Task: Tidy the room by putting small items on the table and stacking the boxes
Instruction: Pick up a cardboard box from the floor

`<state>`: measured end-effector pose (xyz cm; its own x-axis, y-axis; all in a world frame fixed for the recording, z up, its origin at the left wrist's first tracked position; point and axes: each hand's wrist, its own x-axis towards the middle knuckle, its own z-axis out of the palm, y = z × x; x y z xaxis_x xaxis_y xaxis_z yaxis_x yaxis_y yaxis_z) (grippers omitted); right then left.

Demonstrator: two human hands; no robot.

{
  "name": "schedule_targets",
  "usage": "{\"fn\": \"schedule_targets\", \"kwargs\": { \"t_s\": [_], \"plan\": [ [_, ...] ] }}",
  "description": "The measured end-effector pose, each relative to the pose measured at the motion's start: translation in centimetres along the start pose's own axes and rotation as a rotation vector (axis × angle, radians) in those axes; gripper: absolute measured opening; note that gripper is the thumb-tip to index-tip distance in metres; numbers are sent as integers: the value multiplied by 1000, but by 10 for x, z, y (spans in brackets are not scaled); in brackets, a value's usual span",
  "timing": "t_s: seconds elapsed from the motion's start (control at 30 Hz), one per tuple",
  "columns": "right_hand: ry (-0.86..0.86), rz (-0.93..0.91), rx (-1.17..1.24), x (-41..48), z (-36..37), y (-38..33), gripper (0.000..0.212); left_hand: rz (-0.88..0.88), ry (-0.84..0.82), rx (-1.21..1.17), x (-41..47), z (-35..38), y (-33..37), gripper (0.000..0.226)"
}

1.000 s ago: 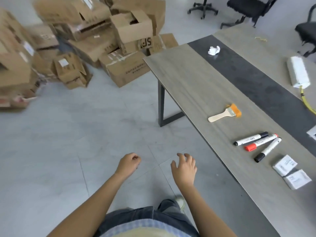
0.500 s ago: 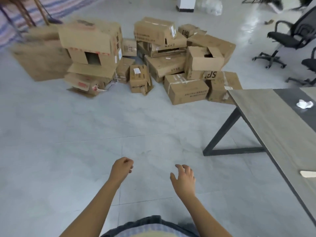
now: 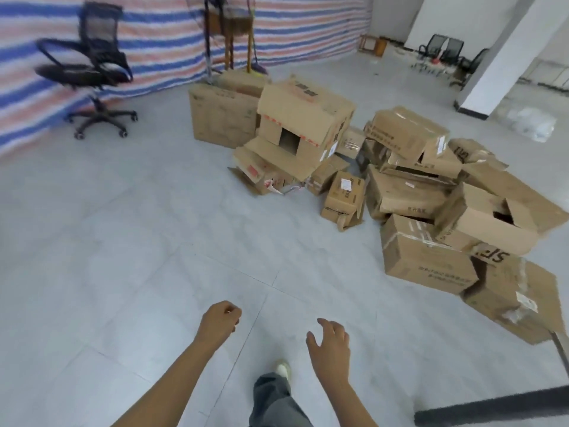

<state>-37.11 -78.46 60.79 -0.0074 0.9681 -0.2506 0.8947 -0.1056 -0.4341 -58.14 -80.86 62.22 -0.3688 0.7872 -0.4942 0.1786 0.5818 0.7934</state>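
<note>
A heap of brown cardboard boxes lies on the grey tiled floor ahead and to the right. A large box with a cut-out hole [image 3: 303, 118] leans on top of crushed ones, and a tall box [image 3: 221, 115] stands behind it. A small labelled box [image 3: 345, 195] sits in front of the heap. A taped box [image 3: 421, 257] and an open box [image 3: 489, 220] lie nearer on the right. My left hand [image 3: 220, 318] is curled into a fist and holds nothing that I can see. My right hand [image 3: 331, 346] hangs with relaxed, spread fingers, empty. Both hands are well short of the boxes.
A black office chair [image 3: 92, 66] stands at the far left before a striped tarpaulin wall. Broom handles lean behind the boxes. A white pillar [image 3: 498, 57] rises at the far right. The dark table frame [image 3: 492, 408] crosses the bottom right corner. My foot [image 3: 283, 369] is on the floor.
The view has swung left, away from the table and its small items, toward the box heap. The boxes look closer. Both hands keep their pose.
</note>
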Motion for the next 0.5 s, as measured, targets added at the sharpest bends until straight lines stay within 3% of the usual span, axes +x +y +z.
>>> {"fn": "schedule_targets", "kwargs": {
  "t_s": [0.23, 0.5],
  "plan": [
    [66, -180, 81, 151, -41, -47, 44, 22, 110, -55, 85, 9, 82, 18],
    [72, -265, 115, 288, -85, -78, 43, 38, 209, -99, 171, 25, 165, 15]
  ]
}}
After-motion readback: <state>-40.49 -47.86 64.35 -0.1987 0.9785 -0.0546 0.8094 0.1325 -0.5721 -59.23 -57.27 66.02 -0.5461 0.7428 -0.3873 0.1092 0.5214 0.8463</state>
